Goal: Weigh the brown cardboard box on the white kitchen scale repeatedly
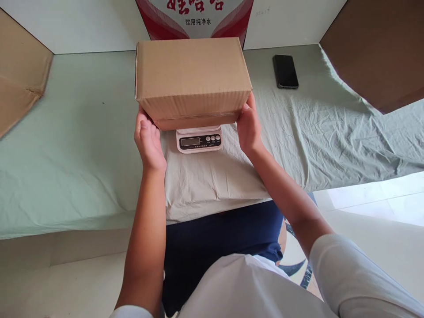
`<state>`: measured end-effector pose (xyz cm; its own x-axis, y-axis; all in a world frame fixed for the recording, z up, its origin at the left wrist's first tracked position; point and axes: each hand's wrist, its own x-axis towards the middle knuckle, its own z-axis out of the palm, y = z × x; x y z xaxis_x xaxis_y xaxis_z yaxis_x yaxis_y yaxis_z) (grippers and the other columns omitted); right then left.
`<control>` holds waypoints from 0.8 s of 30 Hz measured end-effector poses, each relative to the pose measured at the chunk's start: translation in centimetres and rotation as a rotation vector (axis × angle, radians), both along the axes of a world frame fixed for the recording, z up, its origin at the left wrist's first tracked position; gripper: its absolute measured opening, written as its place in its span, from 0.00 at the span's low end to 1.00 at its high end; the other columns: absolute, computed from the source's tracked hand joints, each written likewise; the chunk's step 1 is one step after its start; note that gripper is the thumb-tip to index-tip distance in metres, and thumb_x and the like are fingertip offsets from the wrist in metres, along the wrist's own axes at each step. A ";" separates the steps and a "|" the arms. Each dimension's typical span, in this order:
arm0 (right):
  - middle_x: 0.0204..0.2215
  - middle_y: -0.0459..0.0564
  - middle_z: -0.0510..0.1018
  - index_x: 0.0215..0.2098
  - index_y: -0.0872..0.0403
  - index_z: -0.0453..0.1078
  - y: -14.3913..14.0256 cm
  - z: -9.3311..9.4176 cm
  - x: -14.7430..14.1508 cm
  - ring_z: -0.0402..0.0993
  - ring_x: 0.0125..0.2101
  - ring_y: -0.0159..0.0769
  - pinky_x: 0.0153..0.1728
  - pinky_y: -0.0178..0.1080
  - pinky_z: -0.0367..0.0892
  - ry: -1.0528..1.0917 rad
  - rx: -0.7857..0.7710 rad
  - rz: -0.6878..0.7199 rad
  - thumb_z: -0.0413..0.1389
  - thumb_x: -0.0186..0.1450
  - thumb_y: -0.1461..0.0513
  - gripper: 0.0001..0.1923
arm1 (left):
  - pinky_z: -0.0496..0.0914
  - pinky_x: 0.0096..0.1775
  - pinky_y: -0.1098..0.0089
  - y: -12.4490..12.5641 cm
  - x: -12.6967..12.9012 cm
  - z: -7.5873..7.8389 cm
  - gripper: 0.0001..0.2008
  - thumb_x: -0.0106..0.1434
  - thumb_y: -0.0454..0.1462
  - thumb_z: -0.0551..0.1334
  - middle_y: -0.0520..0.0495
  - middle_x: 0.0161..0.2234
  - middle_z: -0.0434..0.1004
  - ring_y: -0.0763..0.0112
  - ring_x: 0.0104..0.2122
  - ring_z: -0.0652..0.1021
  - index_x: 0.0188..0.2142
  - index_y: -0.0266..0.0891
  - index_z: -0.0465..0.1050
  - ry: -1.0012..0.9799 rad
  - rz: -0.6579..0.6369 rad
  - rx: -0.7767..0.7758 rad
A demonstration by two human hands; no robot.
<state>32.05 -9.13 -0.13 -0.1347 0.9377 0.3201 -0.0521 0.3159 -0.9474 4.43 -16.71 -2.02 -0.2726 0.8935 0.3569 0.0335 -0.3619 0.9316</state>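
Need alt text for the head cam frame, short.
Seen from above, a person's left hand and right hand grip the sides of a closed cardboard box over a small white digital scale on a pale green cloth-covered table. A black phone lies to the right.

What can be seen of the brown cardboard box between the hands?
The brown corrugated cardboard box is rectangular, closed and plain, with no print showing. It sits level above a small white digital scale, hiding most of it. The left hand and right hand press its lower near corners. A green cloth-covered table lies beneath.
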 end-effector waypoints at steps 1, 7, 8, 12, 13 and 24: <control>0.78 0.39 0.69 0.79 0.33 0.62 0.0 0.0 0.0 0.54 0.84 0.57 0.83 0.62 0.59 -0.008 0.001 -0.001 0.48 0.73 0.32 0.41 | 0.61 0.80 0.55 0.0 0.0 0.0 0.36 0.68 0.73 0.58 0.64 0.74 0.73 0.53 0.83 0.57 0.70 0.72 0.74 -0.007 0.000 -0.002; 0.75 0.41 0.73 0.75 0.35 0.66 -0.4 -0.2 -0.1 0.58 0.83 0.58 0.82 0.64 0.60 0.009 0.025 0.024 0.47 0.72 0.31 0.40 | 0.65 0.77 0.57 0.0 0.0 0.0 0.33 0.68 0.71 0.61 0.57 0.72 0.76 0.52 0.81 0.63 0.65 0.67 0.79 -0.059 -0.034 0.018; 0.74 0.41 0.73 0.75 0.35 0.66 -0.4 -0.3 -0.2 0.59 0.82 0.58 0.82 0.63 0.61 0.013 0.029 0.024 0.49 0.71 0.30 0.41 | 0.65 0.77 0.57 -0.1 0.1 0.0 0.32 0.68 0.71 0.62 0.56 0.71 0.77 0.52 0.81 0.64 0.64 0.66 0.80 -0.068 -0.037 0.028; 0.74 0.44 0.73 0.75 0.36 0.64 -0.8 -0.9 -0.7 0.62 0.79 0.58 0.83 0.61 0.62 0.057 0.060 0.045 0.55 0.65 0.26 0.48 | 0.66 0.76 0.56 -0.1 0.7 0.6 0.30 0.69 0.69 0.63 0.51 0.68 0.79 0.51 0.78 0.68 0.61 0.63 0.82 -0.065 -0.033 0.082; 0.74 0.44 0.72 0.75 0.36 0.63 -0.8 -0.8 -0.7 0.62 0.79 0.58 0.83 0.61 0.62 0.067 0.069 0.049 0.56 0.64 0.26 0.49 | 0.67 0.75 0.56 0.1 0.8 1.0 0.30 0.68 0.69 0.63 0.50 0.67 0.79 0.50 0.77 0.69 0.60 0.63 0.82 -0.056 -0.029 0.096; 0.81 0.23 0.60 0.80 0.22 0.48 11.7 3.9 -3.9 0.47 0.85 0.39 0.87 0.45 0.52 0.000 0.178 0.046 0.50 0.58 0.20 0.57 | 0.72 0.67 0.59 11.2 -3.0 5.6 0.36 0.61 0.71 0.69 0.42 0.61 0.79 0.56 0.68 0.76 0.51 0.47 0.71 -0.145 -0.019 0.180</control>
<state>28.18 2.56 3.80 -0.1757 0.8592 0.4806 -0.0703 0.4760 -0.8766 1.47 -5.50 3.59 -0.3162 0.8245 0.4694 -0.1044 -0.5220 0.8465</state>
